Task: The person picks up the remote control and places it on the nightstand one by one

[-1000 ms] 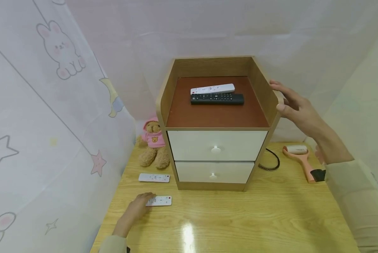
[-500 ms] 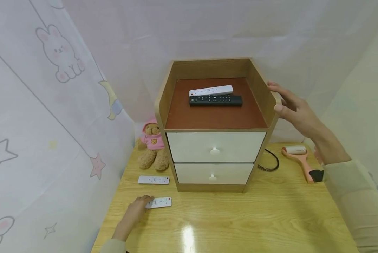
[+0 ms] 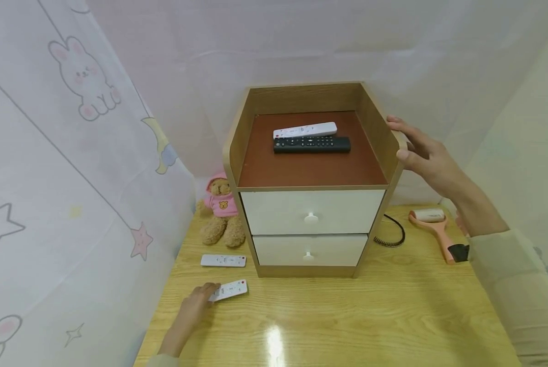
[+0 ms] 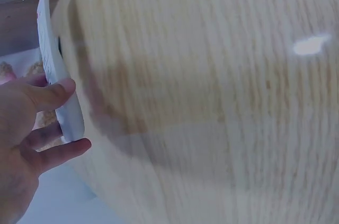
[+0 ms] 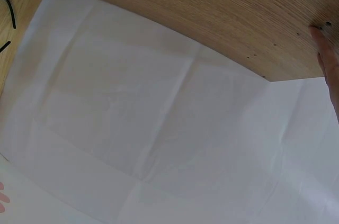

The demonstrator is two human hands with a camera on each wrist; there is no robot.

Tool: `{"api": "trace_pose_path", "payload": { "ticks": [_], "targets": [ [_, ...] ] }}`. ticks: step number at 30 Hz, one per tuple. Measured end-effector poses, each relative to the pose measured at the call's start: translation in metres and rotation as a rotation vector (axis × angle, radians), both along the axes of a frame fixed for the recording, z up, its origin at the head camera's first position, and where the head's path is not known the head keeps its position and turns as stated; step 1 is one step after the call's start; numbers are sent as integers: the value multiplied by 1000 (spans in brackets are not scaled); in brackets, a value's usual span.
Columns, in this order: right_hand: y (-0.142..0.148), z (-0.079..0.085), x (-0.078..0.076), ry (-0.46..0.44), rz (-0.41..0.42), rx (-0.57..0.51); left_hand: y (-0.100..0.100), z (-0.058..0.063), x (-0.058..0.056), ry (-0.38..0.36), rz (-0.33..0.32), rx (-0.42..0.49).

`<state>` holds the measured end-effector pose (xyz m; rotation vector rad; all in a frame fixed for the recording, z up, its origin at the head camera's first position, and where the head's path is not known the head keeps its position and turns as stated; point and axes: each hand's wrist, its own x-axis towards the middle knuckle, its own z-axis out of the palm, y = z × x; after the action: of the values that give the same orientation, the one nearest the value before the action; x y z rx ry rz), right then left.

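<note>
My left hand (image 3: 194, 306) pinches one end of a white remote control (image 3: 231, 289), whose far end angles toward the drawer cabinet. In the left wrist view the thumb lies along the remote (image 4: 59, 70), which is tilted up off the wooden tabletop. Another white remote control (image 3: 223, 261) lies flat just behind it. At the cabinet (image 3: 310, 271), my right hand (image 3: 432, 158) rests against the right side panel, thumb at the front edge. A straight finger touches the panel's outer face (image 5: 238, 28) in the right wrist view. Its other fingers are partly hidden.
On the cabinet's top lie a black remote control (image 3: 311, 145) and a white remote control (image 3: 306, 129), side by side. A teddy bear (image 3: 223, 205) in pink sits to the left. To the right are a lint roller (image 3: 439, 232) and a black coiled cord (image 3: 390, 243).
The white remote in my left hand has tilted from lying level, its far end swinging away from me and rising off the tabletop. My right hand stays at the cabinet panel.
</note>
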<state>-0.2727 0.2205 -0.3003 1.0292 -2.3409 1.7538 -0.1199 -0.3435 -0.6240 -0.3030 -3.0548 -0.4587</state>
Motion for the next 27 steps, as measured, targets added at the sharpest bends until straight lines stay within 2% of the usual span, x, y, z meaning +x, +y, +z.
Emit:
{"api": "trace_pose_path", "payload": {
  "ticks": [5, 12, 19, 27],
  "targets": [
    [0, 0, 0, -17, 20, -25, -4, 14, 2, 120, 9, 30],
    [0, 0, 0, -22, 36, -42, -8, 39, 2, 213, 33, 68],
    [1, -2, 0, -12, 18, -30, -14, 56, -2, 363, -16, 134],
    [0, 0, 0, -11, 25, -32, -14, 82, 1, 436, -16, 137]
  ]
}}
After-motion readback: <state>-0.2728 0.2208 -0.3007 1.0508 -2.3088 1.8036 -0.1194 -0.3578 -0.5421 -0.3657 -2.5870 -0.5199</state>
